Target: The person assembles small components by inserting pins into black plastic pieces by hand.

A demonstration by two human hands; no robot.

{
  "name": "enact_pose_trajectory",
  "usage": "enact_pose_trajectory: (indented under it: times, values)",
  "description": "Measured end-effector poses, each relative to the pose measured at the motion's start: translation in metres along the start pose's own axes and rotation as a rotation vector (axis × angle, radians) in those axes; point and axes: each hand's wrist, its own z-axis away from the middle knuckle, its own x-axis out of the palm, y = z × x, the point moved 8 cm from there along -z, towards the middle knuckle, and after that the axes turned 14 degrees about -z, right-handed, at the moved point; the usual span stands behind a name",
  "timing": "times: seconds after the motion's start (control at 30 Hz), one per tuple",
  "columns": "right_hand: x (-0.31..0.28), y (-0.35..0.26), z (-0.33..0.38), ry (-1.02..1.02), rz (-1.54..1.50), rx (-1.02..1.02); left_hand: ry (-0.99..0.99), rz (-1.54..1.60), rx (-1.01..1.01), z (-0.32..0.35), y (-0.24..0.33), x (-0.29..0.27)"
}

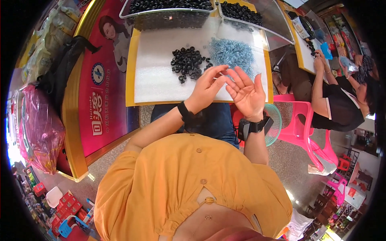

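A heap of small black ring-shaped pieces (187, 62) lies on a white foam sheet (155, 82). To its right is a pile of tiny clear-blue pieces (231, 52). Just in front of the piles, my left hand (205, 89) has its fingers bent and its thumb apart from them, with nothing visible between. Beside it my right hand (248, 94) is turned palm up, fingers spread, its fingertips over the near edge of the blue pile. The two hands nearly meet at the fingertips. Whether anything tiny lies in either hand is too small to tell.
Clear tubs of black pieces, one at the far left (169, 20) and one at the far right (259, 25), stand along the back. A yellow board edge (132, 72) frames the foam. A green basket (275, 126) and pink chair (299, 124) are at right, near a seated person (333, 96).
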Motion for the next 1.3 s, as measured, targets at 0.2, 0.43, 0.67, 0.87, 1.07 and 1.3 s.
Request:
enact_pose_trajectory:
  times: [0.2, 0.43, 0.67, 0.87, 1.07, 1.3]
  values:
    - [0.007, 0.066, 0.000, 0.062, 0.544, -0.082, 0.136, 0.157, -0.247, -0.001, 0.004, -0.013]
    - [0.019, 0.093, 0.005, -0.149, 0.979, -0.175, 0.146, 0.129, -0.162, 0.000, 0.024, -0.033]
    - [-0.005, 0.083, 0.014, 0.150, 1.051, -0.082, -0.051, -0.097, -0.166, 0.015, 0.019, -0.047]
    - [-0.045, 0.071, 0.026, 0.380, 0.714, -0.111, 0.119, -0.081, -0.247, 0.030, -0.009, -0.086]
    - [-0.034, 0.077, 0.016, 0.333, 0.380, 0.055, 0.235, -0.176, -0.219, 0.045, -0.033, -0.102]
    - [0.007, 0.102, 0.011, 0.902, 0.124, -0.036, 0.235, -0.227, -0.205, 0.045, -0.029, -0.102]
